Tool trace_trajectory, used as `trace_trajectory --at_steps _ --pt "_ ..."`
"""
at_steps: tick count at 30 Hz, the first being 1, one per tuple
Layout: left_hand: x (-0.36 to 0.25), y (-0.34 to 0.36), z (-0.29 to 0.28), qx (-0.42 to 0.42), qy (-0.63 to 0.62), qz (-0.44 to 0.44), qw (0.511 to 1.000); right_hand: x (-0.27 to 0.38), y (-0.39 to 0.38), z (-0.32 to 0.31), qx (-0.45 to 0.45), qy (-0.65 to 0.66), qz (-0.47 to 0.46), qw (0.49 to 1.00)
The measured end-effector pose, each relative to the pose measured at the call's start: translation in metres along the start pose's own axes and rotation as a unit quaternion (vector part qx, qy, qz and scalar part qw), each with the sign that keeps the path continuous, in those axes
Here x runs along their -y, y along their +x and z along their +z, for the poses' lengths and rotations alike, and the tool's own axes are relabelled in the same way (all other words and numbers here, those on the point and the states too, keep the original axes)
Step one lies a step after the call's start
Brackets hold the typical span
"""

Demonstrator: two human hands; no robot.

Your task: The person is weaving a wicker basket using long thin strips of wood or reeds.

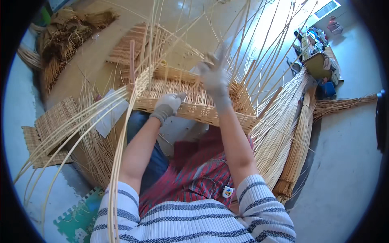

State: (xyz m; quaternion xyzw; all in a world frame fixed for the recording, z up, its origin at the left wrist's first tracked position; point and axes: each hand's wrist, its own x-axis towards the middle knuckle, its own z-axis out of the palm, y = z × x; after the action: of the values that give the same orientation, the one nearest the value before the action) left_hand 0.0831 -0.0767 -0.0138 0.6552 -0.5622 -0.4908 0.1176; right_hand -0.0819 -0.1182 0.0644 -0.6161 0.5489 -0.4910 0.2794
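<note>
While the tan, rectangular woven-wicker basket (195,114) lies long-axis crosswise, the grey-gloved left hand (168,106) clasps its near rim; the grey-gloved right hand (214,79), raised nearer the right end, is blurred, grip indeterminable.

Glaring upper-right floor (270,25), right fingers (220,62) blurred — dark fisheye edges

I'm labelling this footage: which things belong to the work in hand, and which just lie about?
In the work:
woven basket
long strands at its left corner
gloved left hand
gloved right hand

Apparently lying about:
green mat
woven panels on the left
pale bundle, perhaps spare stock
</note>
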Motion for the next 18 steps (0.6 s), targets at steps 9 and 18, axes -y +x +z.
trace_trajectory --at_steps 9,18 --pt "-0.008 -0.013 0.026 -0.411 -0.035 0.295 0.862 -0.121 -0.156 -0.153 -0.218 0.284 0.235 0.904" --pt "-0.071 -0.010 0.105 -0.009 -0.103 0.069 0.992 -0.052 -0.003 -0.099 -0.048 -0.107 -0.155 0.981"
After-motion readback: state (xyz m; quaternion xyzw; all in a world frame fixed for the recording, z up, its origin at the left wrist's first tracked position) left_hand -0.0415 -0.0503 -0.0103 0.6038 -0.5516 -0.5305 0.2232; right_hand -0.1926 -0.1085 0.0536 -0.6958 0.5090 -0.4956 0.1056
